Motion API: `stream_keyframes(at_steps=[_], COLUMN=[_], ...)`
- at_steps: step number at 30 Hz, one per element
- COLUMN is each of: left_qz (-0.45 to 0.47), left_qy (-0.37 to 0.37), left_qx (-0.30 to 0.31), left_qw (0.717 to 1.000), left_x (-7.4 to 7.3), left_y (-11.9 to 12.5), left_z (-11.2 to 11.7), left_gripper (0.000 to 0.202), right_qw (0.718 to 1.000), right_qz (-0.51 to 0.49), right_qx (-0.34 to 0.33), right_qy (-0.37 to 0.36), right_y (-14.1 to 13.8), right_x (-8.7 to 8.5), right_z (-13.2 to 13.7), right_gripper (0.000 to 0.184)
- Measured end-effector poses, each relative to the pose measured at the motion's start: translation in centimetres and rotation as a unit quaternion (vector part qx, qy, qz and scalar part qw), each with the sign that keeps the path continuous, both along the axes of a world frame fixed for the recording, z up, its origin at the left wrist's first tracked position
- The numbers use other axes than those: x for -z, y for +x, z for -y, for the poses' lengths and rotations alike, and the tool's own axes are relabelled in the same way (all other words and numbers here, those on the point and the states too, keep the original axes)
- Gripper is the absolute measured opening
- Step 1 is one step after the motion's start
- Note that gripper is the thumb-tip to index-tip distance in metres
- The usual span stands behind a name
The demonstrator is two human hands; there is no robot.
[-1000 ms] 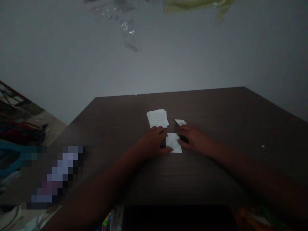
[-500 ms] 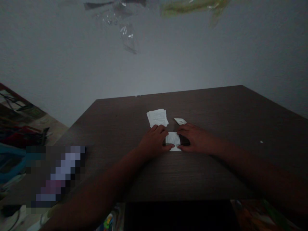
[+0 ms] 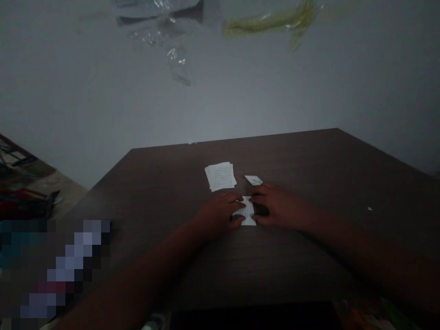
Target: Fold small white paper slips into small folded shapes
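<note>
A small sheet of printed paper (image 3: 246, 211) lies on the dark wooden table between my two hands. My left hand (image 3: 218, 213) holds its left side, with fingertips on the upper part and the thumb near the lower edge. On the opposite side, my right hand (image 3: 283, 207) grips the paper the same way, its thumb and fingers curved around a gap. Just beyond my left hand sits an uneven stack of printed paper sheets (image 3: 221, 177). A small folded piece of paper (image 3: 253, 180) rests by my right fingers.
The table (image 3: 292, 156) meets a pale wall (image 3: 275, 82) at the back. Clear plastic (image 3: 178, 64) and a yellow strip (image 3: 261, 25) hang on the wall. A tiny white scrap (image 3: 370, 208) lies to the right. A blurred-out object (image 3: 74, 256) is at the left.
My left fingers have shifted farther over the sheet and away from the stack, which now shows whole. My right hand keeps its place at the sheet. The camera view has tilted slightly.
</note>
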State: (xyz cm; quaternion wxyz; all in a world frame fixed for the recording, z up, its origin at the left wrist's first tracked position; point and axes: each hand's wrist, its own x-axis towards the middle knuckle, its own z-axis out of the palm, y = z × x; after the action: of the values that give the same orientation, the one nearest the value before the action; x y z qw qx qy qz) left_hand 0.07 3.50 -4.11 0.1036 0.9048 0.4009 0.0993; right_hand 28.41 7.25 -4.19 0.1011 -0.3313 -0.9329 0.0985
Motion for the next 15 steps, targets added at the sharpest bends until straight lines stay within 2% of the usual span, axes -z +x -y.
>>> stream_keyframes(at_steps=[5,10,15], left_qz=[0.005,0.013,0.016], left_qy=[-0.014,-0.016,-0.006], left_qx=[-0.002,0.000,0.001], left_qw=[1.000,1.000,1.000], left_x=[-0.3,-0.4,0.1], left_y=[0.0,0.0,-0.1], left_z=[0.1,0.1,0.0], left_gripper=[0.035,0.037,0.033], right_qw=[0.999,0.999,0.998], right_qz=[-0.023,-0.017,-0.049], right_qx=[0.035,0.041,0.042], right_qy=[-0.008,-0.024,-0.008], right_y=[-0.2,-0.7,-0.8], right_x=[0.3,0.5,1.2], right_z=[-0.7,-1.6,-2.4], right_gripper=[0.028,0.019,0.019])
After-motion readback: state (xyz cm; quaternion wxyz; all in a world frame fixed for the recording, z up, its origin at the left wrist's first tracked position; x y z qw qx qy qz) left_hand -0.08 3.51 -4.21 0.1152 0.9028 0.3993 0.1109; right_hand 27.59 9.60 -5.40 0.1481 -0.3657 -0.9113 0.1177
